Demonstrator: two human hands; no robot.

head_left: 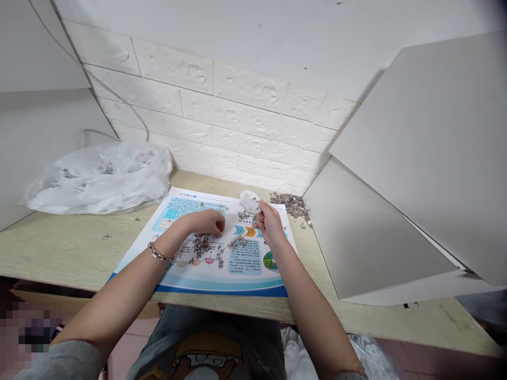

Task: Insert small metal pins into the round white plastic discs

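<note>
My right hand (270,221) is closed around a small white rounded plastic part (250,201) and holds it up above a printed blue and white sheet (237,274) on the wooden bench. My left hand (208,221) rests on the sheet with its fingers curled in a pinch over small metal pieces (201,243); what it pinches is too small to make out. More small metal pieces (237,242) lie in little heaps between the hands. A metal bracelet (159,254) circles my left wrist.
A bigger pile of metal pieces (291,203) lies against the white brick wall. A clear plastic bag (99,177) of white parts sits at the left. A large grey slanted panel (396,211) fills the right. Another bag (368,359) lies under the bench (59,248).
</note>
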